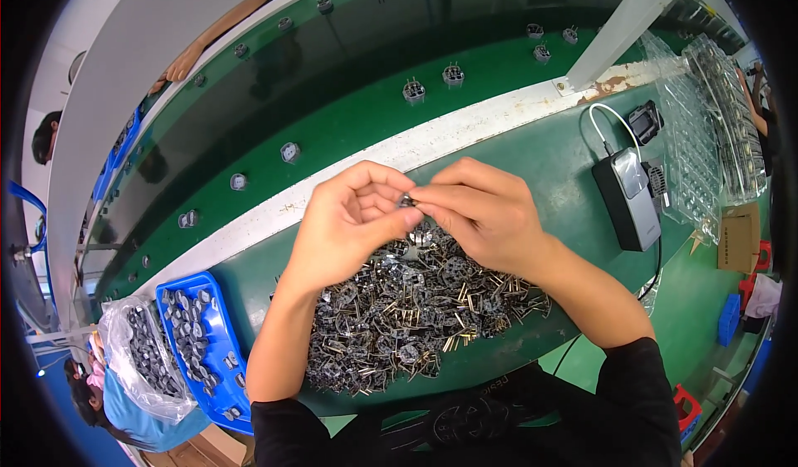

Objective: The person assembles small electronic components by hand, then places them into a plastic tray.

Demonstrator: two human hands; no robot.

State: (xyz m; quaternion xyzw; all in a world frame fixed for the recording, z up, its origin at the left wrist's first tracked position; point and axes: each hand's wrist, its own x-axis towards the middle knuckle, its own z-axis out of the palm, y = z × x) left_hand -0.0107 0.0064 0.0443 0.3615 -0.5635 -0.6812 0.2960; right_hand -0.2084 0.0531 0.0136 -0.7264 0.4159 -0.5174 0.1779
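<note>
My left hand (351, 222) and my right hand (482, 212) meet above the bench, both closed in a pinch on one small dark part (406, 202). Fingers cover most of it, so its exact kind is hidden; a bit of metal glints between the fingertips. Right below my hands lies a wide heap of black plug parts with brass-coloured pins (416, 309), spread over the green bench (532, 155). Some pieces in the heap sit just under my fingertips.
A blue tray (208, 288) of grey plug pieces stands at left, beside a clear bag (145, 359) of similar pieces. Beyond a white rail, a green conveyor belt (349, 105) carries spaced-out parts. A power bank (628, 201) with a white cable and plastic trays (682, 134) lie at right.
</note>
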